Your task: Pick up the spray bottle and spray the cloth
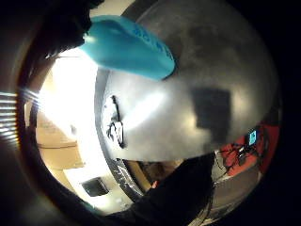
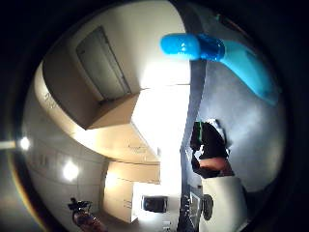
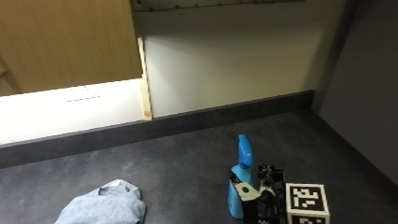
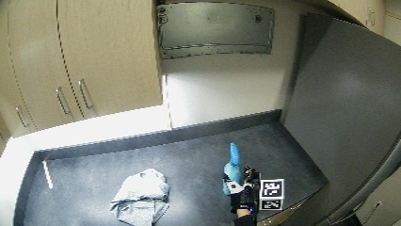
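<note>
Gripping the blue spray bottle (image 3: 240, 186) around its lower body, the gloved right hand (image 3: 264, 200) sits at the near edge of the dark grey countertop (image 3: 187, 168), its black fingers curled round the bottle's side; the bottle is upright, its rounded spray head uppermost and its neck narrowing above the hand; whether its base touches the counter or is just off it cannot be told from the outside view; the wide outside view shows the same grip, the hand (image 4: 243, 195) wrapped round the bottle (image 4: 232, 172) near the front of the counter (image 4: 188, 160); a crumpled pale blue-grey cloth (image 3: 105, 205) lies on the counter well apart from the bottle, off to its side, bunched into folds and not touched by the hand; in the wide view the cloth (image 4: 141, 195) lies spread in a loose heap nearer the middle of the counter; the thumb side palm view shows the bottle's (image 2: 217, 53) glossy blue head and ribbed collar close to the palm, with wooden cabinets (image 2: 87, 82) beyond; the little finger side palm view shows the bottle's (image 1: 129, 47) lower body close by over the grey counter surface; pale wooden wall cabinets (image 4: 81, 61) hang above the counter, and a dark upstand (image 3: 155, 126) runs along the back wall
</note>
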